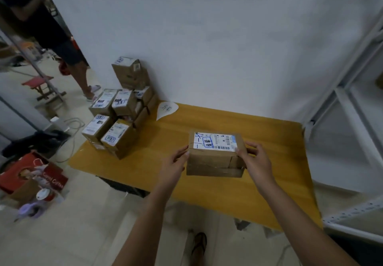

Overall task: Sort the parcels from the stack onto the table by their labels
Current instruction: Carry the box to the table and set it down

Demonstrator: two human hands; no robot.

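Note:
A brown cardboard parcel (pixel 215 162) with a white shipping label on top sits in the middle of the yellow wooden table (pixel 228 193). My left hand (pixel 176 163) presses against its left side and my right hand (pixel 253 160) grips its right side. The stack of parcels (pixel 122 110), several brown boxes with white labels, stands on the table's far left corner against the wall. A white slip of paper (pixel 166 109) with handwriting lies on the table just right of the stack.
A white metal shelf rack (pixel 352 110) stands right of the table. On the floor at left lie a red carton (pixel 35 172), cables and a purple item. Another person's legs (pixel 80 72) and a small red stool (pixel 38 82) are at the far left.

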